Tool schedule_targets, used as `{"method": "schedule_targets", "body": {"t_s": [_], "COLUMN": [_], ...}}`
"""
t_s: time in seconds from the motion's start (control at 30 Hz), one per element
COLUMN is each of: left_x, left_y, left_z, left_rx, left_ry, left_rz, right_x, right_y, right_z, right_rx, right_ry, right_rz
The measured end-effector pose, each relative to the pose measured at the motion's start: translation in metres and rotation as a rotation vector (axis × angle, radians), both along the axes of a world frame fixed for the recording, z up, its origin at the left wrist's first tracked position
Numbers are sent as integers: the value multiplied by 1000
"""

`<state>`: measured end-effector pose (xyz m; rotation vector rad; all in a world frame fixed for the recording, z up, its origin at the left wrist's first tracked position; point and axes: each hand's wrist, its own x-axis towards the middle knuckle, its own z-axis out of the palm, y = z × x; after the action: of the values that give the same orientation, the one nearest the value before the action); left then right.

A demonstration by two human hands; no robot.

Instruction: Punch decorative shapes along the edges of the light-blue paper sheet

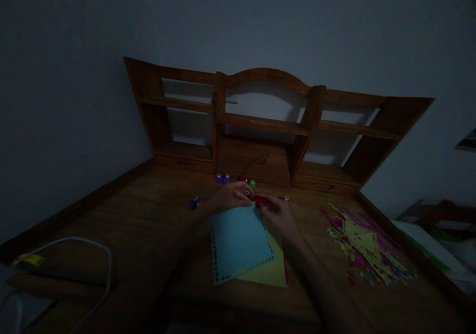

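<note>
A light blue sheet of paper [241, 240] lies in front of me, with rows of small punched holes along its left, bottom and right edges. Under it a yellow sheet [266, 276] sticks out at the lower right, with a thin red edge beside it. At the top edge of the blue sheet, my left hand [232, 196] is closed, fingertips pinching the paper. My right hand [277, 212] is closed around a small red paper punch [261, 200] at the sheet's top right corner. Both hands nearly meet there. A dark punch with a white-ringed top shows by my left fingers.
Behind my hands stand purple punches [223, 179], a green punch [253, 183] and a red one [242, 178]. More punches [195, 202] sit to the left. Yellow and pink paper strips [362, 240] pile up at right. A wooden shelf [260, 122] backs the desk; a white cable [109, 259] curves at left.
</note>
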<state>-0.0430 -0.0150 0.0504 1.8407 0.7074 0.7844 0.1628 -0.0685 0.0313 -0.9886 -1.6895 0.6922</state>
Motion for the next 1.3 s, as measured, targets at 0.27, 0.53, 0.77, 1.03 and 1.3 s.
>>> {"method": "schedule_targets", "body": {"t_s": [0.27,0.53,0.77,1.03,1.3], "left_x": [-3,-1,-2,-1,-1], "left_y": [0,5,4,6,8], "left_z": [3,-2,-3,-3,-7], "left_rx": [30,57,31,86,49], "left_ry": [14,-2,-12,-22,-32], "left_rz": [8,1,-29,2,0], "right_x": [4,0,2,0,0], "right_y": [1,4,4,4,8], "right_z": [-1,-4,-4,-3,-9], "right_rx": [-47,-100,-104,-179,-183], "right_ry": [5,86,70,139,192], "right_rz": [32,27,-10,30,33]}}
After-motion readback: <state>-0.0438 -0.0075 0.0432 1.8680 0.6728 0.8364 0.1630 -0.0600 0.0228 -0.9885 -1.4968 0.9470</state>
